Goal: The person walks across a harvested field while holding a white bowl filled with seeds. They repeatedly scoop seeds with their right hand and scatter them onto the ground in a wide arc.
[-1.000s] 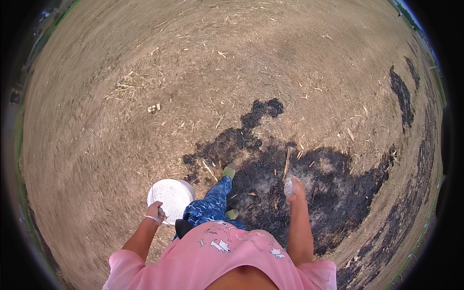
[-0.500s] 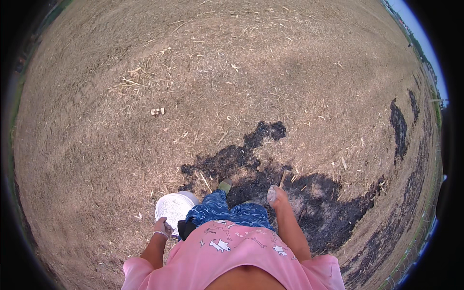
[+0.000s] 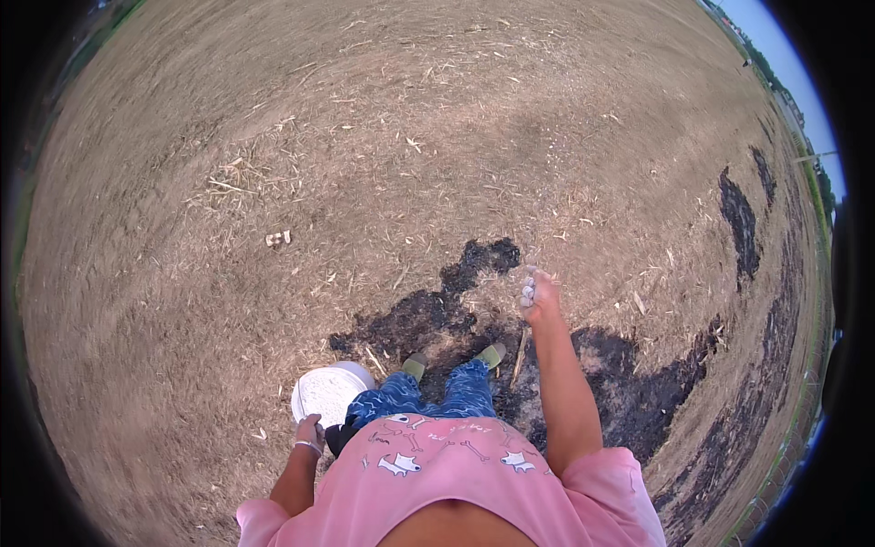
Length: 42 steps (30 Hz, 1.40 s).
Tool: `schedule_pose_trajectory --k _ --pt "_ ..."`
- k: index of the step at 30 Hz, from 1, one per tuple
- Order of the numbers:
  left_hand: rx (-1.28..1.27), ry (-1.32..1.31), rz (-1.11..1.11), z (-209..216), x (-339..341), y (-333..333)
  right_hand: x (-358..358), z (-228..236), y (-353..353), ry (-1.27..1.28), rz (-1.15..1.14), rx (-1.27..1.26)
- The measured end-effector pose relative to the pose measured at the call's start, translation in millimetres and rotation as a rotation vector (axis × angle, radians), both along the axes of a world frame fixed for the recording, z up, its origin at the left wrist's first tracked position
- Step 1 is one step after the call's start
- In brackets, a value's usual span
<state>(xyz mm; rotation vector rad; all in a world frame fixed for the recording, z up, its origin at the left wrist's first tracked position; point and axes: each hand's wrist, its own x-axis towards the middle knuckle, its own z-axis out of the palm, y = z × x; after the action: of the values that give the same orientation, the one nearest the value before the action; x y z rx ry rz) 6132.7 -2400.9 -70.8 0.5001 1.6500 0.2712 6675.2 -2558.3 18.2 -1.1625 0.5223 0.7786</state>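
Note:
My left hand (image 3: 311, 432) is closed on the near rim of a white bucket (image 3: 362, 373) at my left hip. White granular or powdery material (image 3: 325, 394) fills the bucket close to its brim. My right arm reaches forward over the ground, and the right hand (image 3: 540, 296) has its fingers curled in. White dust coats those fingers; whatever they may hold is hidden. Beneath and beside that hand lies a blackened, burnt patch (image 3: 620, 383) of ground.
Dry straw-strewn soil (image 3: 410, 201) spreads all around. A pale crumpled scrap (image 3: 278, 238) and a heap of stalks (image 3: 239, 178) lie ahead to the left. A stick (image 3: 519, 356) lies by my right shoe (image 3: 493, 354). More black streaks (image 3: 740, 223) mark the right side.
My right hand has swung forward and farther from my body, its arm now straighter. The right shoe has come into view. My left hand stays on the bucket.

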Motion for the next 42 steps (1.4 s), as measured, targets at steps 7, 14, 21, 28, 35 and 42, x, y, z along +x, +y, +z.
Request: schedule_pose_trajectory --k 7,14,21,28,35,42 --pt "-0.076 0.0 -0.114 -2 35 21 -65 -158 -112 0.469 -0.491 -0.079" --pt "-0.126 0.069 -0.348 35 113 28 147 127 -50 -0.457 -0.418 0.611" --pt "-0.137 0.063 -0.637 63 235 0 95 47 -121 -0.254 -0.234 0.274" --pt "-0.111 -0.089 -0.958 103 337 -68 -83 -37 -85 0.071 0.544 0.055" --pt "-0.168 -0.225 -1.327 146 435 -160 -65 -103 -121 -0.235 0.442 -0.552" --pt "-0.228 -0.34 -1.721 190 518 -249 -8 -114 -199 0.141 -0.104 -0.436"
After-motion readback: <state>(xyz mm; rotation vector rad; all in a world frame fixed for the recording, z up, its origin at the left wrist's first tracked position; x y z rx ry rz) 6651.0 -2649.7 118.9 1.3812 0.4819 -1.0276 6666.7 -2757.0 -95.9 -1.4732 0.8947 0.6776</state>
